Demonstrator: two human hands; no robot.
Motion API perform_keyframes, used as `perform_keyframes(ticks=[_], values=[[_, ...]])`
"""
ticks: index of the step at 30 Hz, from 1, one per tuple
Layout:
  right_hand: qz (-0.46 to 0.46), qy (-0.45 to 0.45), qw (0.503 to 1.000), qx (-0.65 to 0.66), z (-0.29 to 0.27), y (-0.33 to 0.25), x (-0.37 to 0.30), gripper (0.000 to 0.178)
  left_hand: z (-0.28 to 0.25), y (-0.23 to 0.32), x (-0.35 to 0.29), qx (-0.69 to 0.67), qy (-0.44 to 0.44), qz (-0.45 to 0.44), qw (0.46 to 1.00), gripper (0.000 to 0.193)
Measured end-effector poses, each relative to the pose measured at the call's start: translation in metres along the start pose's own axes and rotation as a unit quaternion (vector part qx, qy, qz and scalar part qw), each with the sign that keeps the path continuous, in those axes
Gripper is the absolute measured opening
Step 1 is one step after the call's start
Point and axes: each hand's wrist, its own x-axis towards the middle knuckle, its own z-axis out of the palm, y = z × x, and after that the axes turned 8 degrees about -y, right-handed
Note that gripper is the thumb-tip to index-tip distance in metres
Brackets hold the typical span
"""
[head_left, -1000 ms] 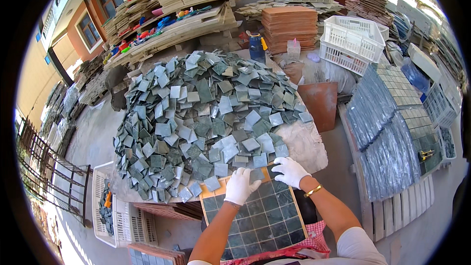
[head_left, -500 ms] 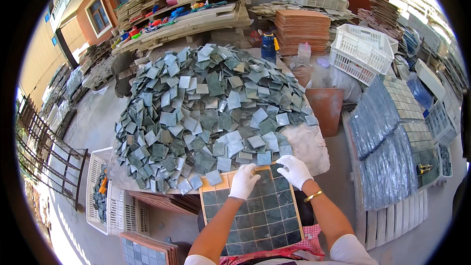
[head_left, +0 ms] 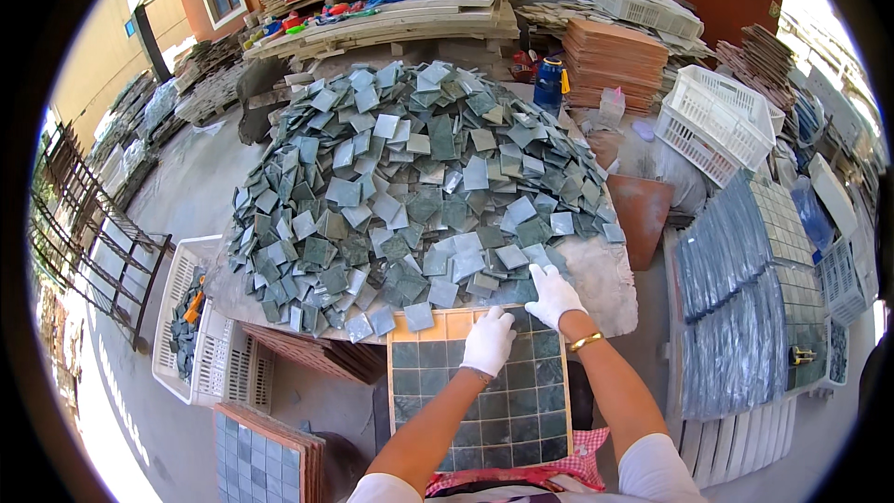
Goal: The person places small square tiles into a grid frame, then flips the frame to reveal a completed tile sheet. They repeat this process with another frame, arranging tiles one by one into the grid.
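A wooden-framed board lies across my lap, set with rows of dark green square stone tiles. Bare yellowish wood shows along the left part of its far row. Over the far rows sits my white-gloved left hand, fingers curled down; whatever is under the fingertips is hidden. My right hand, also gloved, is at the near edge of a big heap of loose green-grey tiles, thumb and forefinger apart beside the nearest tiles. A gold bracelet circles my right wrist.
The heap covers a worn table. White crates with tiles stand at left, near stacked tiled boards. Plastic-wrapped tile sheets fill a pallet at right. A blue jug stands behind the heap.
My right hand has moved from the board's far right corner onto the heap's near edge. My left hand has shifted right and nearer over the board. The view has turned slightly.
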Motion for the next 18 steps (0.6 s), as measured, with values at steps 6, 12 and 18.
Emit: perform_keyframes(ticks=[6, 12, 18], values=[[-0.088, 0.016, 0.992, 0.089, 0.005, -0.005, -0.024, 0.053, -0.018, -0.001, -0.062, -0.049, 0.043, 0.049, 0.997, 0.016], [-0.183, -0.064, 0.978, 0.082, 0.04, -0.032, -0.006, 0.052, -0.019, -0.014, -0.123, -0.087, 0.104, 0.014, 0.991, 0.016], [-0.134, -0.087, 0.986, 0.044, 0.041, -0.033, -0.003, 0.041, -0.029, -0.034, -0.139, -0.097, 0.145, -0.01, 0.985, 0.015]])
